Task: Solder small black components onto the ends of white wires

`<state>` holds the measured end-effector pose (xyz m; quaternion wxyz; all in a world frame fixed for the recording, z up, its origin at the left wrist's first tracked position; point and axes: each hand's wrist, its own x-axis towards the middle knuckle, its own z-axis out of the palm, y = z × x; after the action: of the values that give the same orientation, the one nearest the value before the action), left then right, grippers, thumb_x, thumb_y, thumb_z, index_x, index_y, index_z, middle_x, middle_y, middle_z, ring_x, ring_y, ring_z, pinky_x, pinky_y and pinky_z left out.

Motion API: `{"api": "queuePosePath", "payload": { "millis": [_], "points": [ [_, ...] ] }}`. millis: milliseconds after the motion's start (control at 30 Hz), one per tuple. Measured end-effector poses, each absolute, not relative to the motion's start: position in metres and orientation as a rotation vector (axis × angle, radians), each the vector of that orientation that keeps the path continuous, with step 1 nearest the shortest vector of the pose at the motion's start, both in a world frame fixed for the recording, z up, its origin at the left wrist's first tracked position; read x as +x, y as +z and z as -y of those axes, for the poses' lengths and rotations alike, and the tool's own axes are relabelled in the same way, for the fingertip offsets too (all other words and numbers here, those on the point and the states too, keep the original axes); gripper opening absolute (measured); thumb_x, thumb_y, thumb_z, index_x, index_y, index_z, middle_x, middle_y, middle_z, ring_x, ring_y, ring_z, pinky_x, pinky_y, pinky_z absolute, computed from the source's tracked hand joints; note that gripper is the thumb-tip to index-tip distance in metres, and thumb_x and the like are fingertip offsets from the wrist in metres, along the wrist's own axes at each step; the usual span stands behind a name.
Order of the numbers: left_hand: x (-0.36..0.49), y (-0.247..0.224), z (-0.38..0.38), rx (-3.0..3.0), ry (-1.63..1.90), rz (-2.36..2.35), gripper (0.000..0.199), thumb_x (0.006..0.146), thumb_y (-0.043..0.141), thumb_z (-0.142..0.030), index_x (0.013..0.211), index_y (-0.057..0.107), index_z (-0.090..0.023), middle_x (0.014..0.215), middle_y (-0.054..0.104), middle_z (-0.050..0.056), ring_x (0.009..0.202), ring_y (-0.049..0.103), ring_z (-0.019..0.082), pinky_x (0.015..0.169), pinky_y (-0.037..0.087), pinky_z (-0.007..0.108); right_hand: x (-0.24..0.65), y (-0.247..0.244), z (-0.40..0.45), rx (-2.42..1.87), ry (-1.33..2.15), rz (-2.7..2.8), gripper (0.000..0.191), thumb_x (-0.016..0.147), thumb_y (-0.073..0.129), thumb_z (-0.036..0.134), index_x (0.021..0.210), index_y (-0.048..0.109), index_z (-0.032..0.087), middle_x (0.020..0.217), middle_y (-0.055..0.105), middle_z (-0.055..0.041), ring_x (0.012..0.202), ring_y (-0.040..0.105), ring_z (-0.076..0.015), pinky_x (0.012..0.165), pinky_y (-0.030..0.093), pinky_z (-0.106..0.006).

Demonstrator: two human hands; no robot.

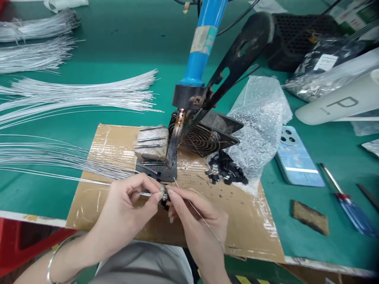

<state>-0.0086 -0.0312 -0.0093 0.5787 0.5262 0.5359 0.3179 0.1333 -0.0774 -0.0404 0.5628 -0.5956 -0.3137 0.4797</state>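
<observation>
Over the front half of a cardboard sheet (237, 221), my two hands meet fingertip to fingertip. My left hand (127, 209) pinches a tiny piece whose details its fingertips partly hide; beside it lie the ends of thin white wires (109, 165). My right hand (198, 221) is closed at the same spot, its thumb and index finger touching a small dark part (166, 197). A thin solder-like strand (204, 221) runs across the right hand. Just beyond stands a blue-handled soldering iron (197, 59) in a metal stand, tip pointing down.
Black connectors (226, 167) are piled beside bubble wrap (257, 118). A small fan (204, 138) and a grey block (151, 144) sit behind the hands. Wire bundles (118, 94) spread at left. At right lie a phone (300, 157), a screwdriver (352, 209) and a brown pad (309, 217).
</observation>
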Motion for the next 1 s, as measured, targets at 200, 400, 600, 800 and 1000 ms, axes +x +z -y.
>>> {"api": "queuePosePath", "payload": {
  "millis": [200, 400, 600, 800, 1000],
  "points": [
    [-0.007, -0.017, 0.023, 1.267, 0.733, -1.333, 0.011, 0.083, 0.069, -0.019, 0.072, 0.071, -0.02, 0.083, 0.079, 0.002, 0.077, 0.073, 0.015, 0.067, 0.055, 0.023, 0.135, -0.038, 0.081, -1.55, 0.979, 0.88, 0.031, 0.11, 0.048, 0.039, 0.117, 0.077, 0.03, 0.071, 0.06, 0.0039, 0.055, 0.053, -0.0094, 0.054, 0.045, -0.021],
    [-0.005, -0.013, 0.017, 1.294, 0.686, -1.385, 0.012, 0.081, 0.068, -0.025, 0.071, 0.07, -0.019, 0.082, 0.08, 0.006, 0.07, 0.07, 0.017, 0.06, 0.051, 0.026, 0.145, -0.036, 0.084, -1.674, 0.959, 0.985, 0.021, 0.109, 0.049, 0.041, 0.106, 0.064, 0.027, 0.067, 0.06, 0.0055, 0.055, 0.051, -0.0127, 0.055, 0.04, -0.025],
    [-0.003, -0.014, 0.009, 1.3, 0.69, -1.404, 0.012, 0.081, 0.067, -0.025, 0.071, 0.068, -0.019, 0.081, 0.079, 0.006, 0.068, 0.067, 0.017, 0.057, 0.047, 0.026, 0.15, -0.037, 0.076, -1.493, 0.894, 1.077, 0.026, 0.103, 0.059, 0.029, 0.078, 0.058, 0.024, 0.1, 0.07, -0.0054, 0.095, 0.068, -0.0204, 0.086, 0.053, -0.032],
    [-0.002, -0.013, 0.004, 1.275, 0.728, -1.404, 0.01, 0.081, 0.067, -0.023, 0.072, 0.067, -0.019, 0.08, 0.078, 0.004, 0.071, 0.068, 0.017, 0.063, 0.051, 0.026, 0.14, -0.032, 0.071, -1.412, 1.029, 0.855, 0.022, 0.099, 0.066, 0.021, 0.078, 0.062, 0.024, 0.114, 0.082, -0.0054, 0.109, 0.078, -0.0198, 0.092, 0.063, -0.03],
    [0.001, -0.01, -0.001, 1.298, 0.754, -1.421, 0.009, 0.081, 0.068, -0.018, 0.072, 0.068, -0.019, 0.078, 0.078, 0.002, 0.071, 0.068, 0.015, 0.063, 0.05, 0.024, 0.149, -0.037, 0.064, -1.363, 1.065, 0.907, 0.021, 0.095, 0.071, 0.019, 0.075, 0.066, 0.024, 0.113, 0.084, -0.0075, 0.105, 0.082, -0.0221, 0.089, 0.068, -0.03]
  ]
}}
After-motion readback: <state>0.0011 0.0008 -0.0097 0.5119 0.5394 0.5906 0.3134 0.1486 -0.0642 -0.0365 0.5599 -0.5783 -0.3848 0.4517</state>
